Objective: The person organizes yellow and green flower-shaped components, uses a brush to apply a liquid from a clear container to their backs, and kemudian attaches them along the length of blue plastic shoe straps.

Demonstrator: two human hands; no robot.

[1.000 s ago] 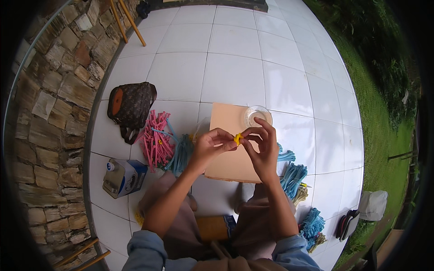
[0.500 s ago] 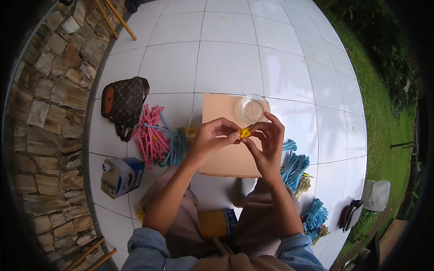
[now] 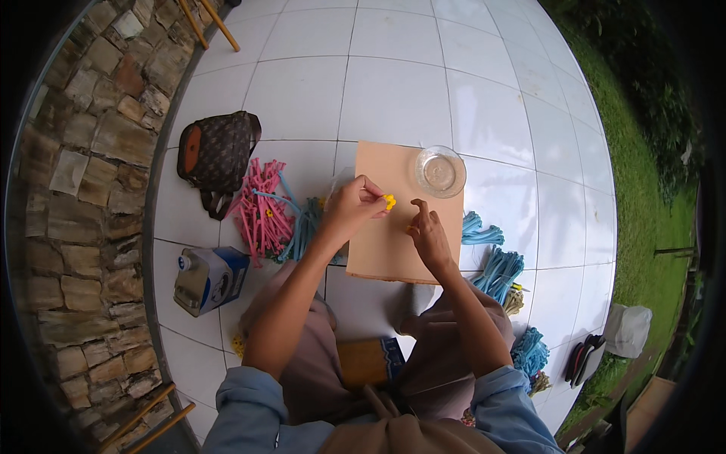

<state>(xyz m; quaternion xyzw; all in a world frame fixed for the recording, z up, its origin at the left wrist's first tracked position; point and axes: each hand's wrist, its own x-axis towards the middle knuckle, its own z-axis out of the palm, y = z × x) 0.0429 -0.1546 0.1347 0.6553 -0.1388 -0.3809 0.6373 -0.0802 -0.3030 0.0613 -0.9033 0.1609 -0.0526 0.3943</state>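
My left hand point(image 3: 354, 205) is closed in a pinch, holding a small yellow flower-shaped piece point(image 3: 389, 202) by its edge over the cardboard sheet point(image 3: 370, 253). To its right, separated by a short gap, is my right hand point(image 3: 431, 240). Its forefinger is bent and raised, and a small yellow piece point(image 3: 411, 229) shows by the thumb; its shape is too small to make out. Beyond the right hand, a clear glass dish point(image 3: 439, 172) rests on the cardboard's far right corner.
Pink stems point(image 3: 261, 216) and blue stems point(image 3: 304, 231) lie left of the cardboard, beside a brown patterned bag point(image 3: 219, 155). A metal can point(image 3: 210, 280) stands nearer. More blue bundles point(image 3: 497, 274) lie at right. Between my legs is a yellow-brown box point(image 3: 363, 363).
My hands, together at the yellow flower piece before, have moved apart. The left keeps the flower; the right has drawn back and lower. The whole view has shifted slightly.
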